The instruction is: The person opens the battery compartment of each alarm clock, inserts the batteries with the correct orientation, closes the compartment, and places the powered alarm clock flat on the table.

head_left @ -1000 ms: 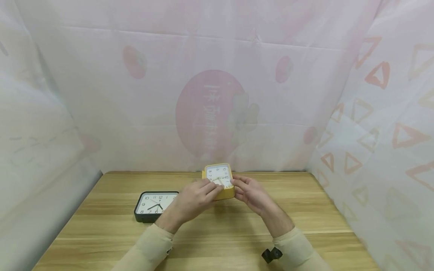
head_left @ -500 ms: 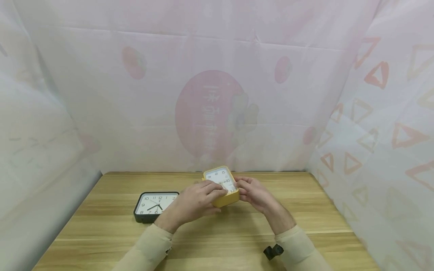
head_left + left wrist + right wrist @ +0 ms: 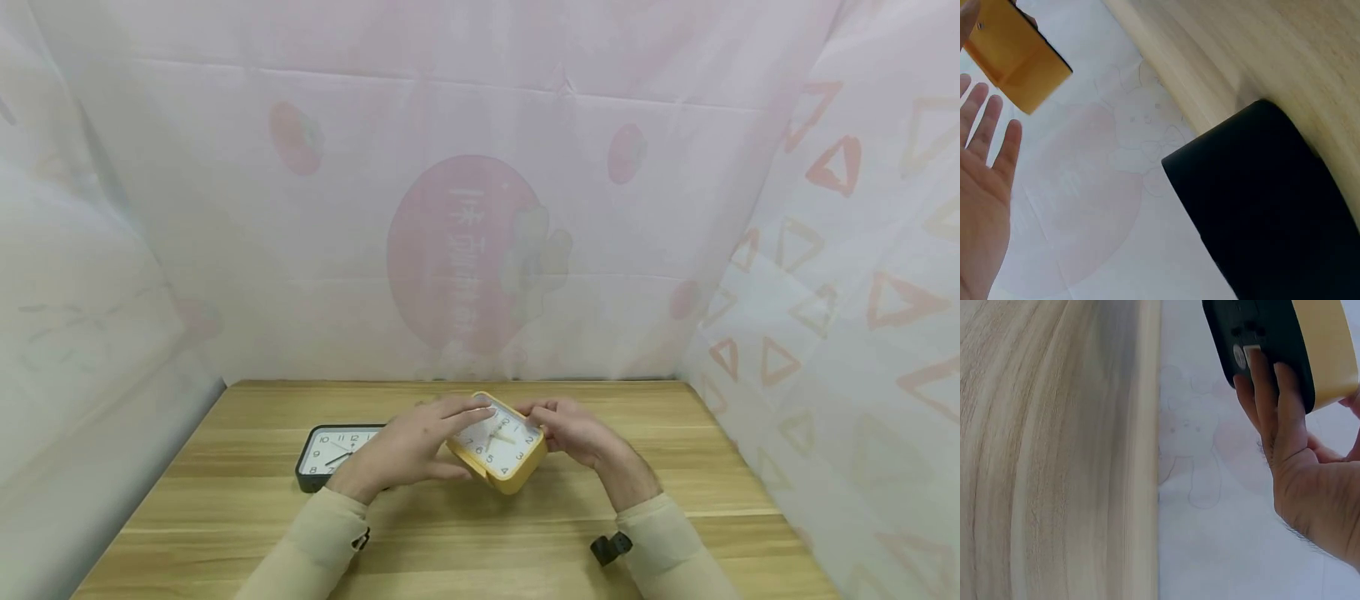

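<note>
A yellow square clock (image 3: 510, 454) with a white face and a black back is held tilted above the table. My right hand (image 3: 577, 432) grips its right edge, thumb at the front rim and fingers (image 3: 1266, 394) spread over the black back. My left hand (image 3: 408, 442) is at the clock's left side, fingers extended and overlapping the upper left of the face in the head view. The left wrist view shows these fingers (image 3: 985, 122) straight and spread beside the yellow casing (image 3: 1019, 59).
A black-framed clock (image 3: 318, 454) lies face up on the wooden table (image 3: 637, 533), left of the hands and partly hidden by the left one. Pale printed cloth (image 3: 337, 250) hangs behind and on both sides. Black straps sit at both sleeves.
The yellow clock has turned clockwise and come nearer and lower, so its numerals stand more upright. The left hand has loosened and shifted left off the lower part of the face; the right keeps its grip.
</note>
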`<state>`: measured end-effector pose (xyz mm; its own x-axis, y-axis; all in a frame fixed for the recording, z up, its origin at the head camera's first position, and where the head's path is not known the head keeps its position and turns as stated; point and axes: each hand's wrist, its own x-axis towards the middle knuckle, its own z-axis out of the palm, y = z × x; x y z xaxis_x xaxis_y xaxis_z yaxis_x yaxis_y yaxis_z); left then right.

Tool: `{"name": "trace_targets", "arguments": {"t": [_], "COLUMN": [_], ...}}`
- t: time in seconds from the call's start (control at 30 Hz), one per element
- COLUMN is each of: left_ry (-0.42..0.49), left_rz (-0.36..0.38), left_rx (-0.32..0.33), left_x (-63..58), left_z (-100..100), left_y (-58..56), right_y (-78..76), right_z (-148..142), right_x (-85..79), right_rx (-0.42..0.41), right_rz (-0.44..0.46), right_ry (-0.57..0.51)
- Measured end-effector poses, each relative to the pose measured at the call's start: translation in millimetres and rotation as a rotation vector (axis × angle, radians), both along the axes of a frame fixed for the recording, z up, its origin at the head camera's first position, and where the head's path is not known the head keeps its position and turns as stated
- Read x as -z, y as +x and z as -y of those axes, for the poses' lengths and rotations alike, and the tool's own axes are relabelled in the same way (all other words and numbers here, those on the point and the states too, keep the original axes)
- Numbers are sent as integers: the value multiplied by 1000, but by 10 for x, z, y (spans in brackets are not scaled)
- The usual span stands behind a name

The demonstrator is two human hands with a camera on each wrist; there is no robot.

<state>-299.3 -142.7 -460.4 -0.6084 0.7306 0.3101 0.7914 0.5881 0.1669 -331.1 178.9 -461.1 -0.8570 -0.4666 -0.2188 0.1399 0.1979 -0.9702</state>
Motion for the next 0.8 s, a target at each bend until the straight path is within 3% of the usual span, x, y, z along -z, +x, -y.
{"name": "trace_targets", "arguments": {"t": [0.23, 0.37, 0.6, 0.8], "left_ry": [-6, 17, 28, 32], "left_rz": [135, 195, 133, 84], "left_rx": [32, 45, 12, -62], "left_x": [44, 49, 60, 97], "left_z": [-17, -42, -108, -179], "left_y": [10, 30, 44, 56], "right_y": [34, 57, 60, 47], "right_z": [-6, -17, -29, -70], "right_x": [-2, -25, -31, -27], "right_rx": [-142, -174, -209, -177], "right_rz": [-25, -28, -82, -156], "right_ry": [44, 52, 62, 130]}}
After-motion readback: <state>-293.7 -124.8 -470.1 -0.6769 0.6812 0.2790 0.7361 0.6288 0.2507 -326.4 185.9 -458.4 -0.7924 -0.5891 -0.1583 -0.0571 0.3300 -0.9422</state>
